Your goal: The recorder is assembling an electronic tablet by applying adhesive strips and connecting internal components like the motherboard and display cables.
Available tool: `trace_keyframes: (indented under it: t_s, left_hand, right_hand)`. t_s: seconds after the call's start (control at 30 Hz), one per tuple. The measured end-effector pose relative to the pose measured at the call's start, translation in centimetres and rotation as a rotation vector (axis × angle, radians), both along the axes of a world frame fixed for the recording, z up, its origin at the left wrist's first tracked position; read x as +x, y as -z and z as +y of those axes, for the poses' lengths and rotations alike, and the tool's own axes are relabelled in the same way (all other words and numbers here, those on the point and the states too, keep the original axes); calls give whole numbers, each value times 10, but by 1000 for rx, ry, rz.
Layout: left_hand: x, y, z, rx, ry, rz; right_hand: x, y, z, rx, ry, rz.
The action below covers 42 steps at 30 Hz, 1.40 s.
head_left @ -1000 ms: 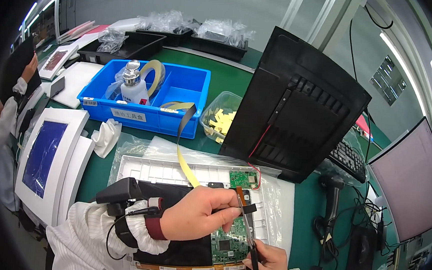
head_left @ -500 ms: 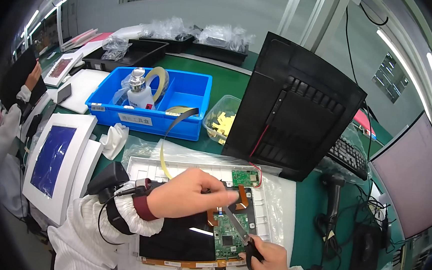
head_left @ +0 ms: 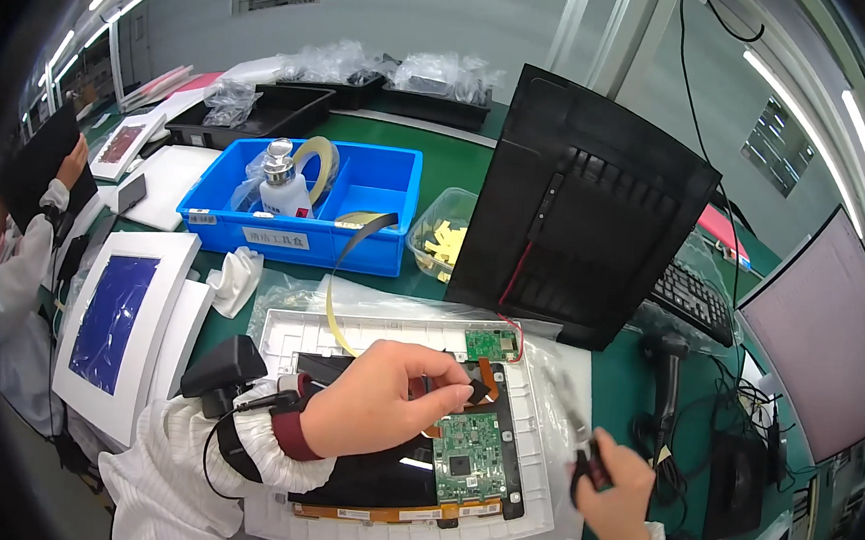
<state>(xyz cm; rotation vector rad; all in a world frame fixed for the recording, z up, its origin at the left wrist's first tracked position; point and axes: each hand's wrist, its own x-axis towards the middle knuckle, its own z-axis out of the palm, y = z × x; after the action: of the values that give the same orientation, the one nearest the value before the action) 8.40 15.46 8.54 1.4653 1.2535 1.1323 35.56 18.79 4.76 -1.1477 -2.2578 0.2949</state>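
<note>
- Black strip piece [head_left: 481, 387]: over the panel, toward the frame's far right corner; left hand [head_left: 373, 406], thumb and forefinger pinched on it.
- Scissors [head_left: 593, 468]: blurred, handles wrapped by the right hand [head_left: 622, 491], beyond the frame's right edge; blade gap cannot be told. Hands well apart.
- Progress, as judged: piece in the fingers, not laid down; whether severed from the long strip [head_left: 331, 308], partly hidden behind the hand, cannot be told.
- Black panel [head_left: 362, 486]: within the white frame [head_left: 539, 468]; circuit board [head_left: 469, 463] and orange ribbon [head_left: 490, 376] exposed.
- Far edge of frame: crowded by the black housing [head_left: 577, 210]; blue box [head_left: 363, 253] beyond its left corner.
- Moving room: widest off the frame's right edge, up to the scanner [head_left: 663, 387] on the green worktop [head_left: 613, 383].
</note>
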Motion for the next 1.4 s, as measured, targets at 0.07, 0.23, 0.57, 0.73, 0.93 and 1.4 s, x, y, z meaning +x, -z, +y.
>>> trace_keyframes:
  t_s: [0.07, 0.23, 0.57, 0.73, 0.93, 1.4]
  left_hand:
    - [3, 7, -6, -29, 55, -100]
    - [14, 15, -10, -149, 196, -52]
    - [24, 22, -24, -297, 230, -50]
    - [28, 17, -26, -352, 293, -25]
    - [33, 21, -29, 36, 166, 169]
    - [43, 38, -26, 543, -92, 420]
  right_hand:
    - [16, 5, 11, 74, 168, -80]
    - [44, 31, 30, 102, 243, -395]
    - [-37, -27, -15, 191, -395, 10]
    - [-53, -3, -22, 304, -477, 95]
    - [-56, 6, -24, -78, -357, 288]
    - [-58, 15, -28, -1131, -179, 848]
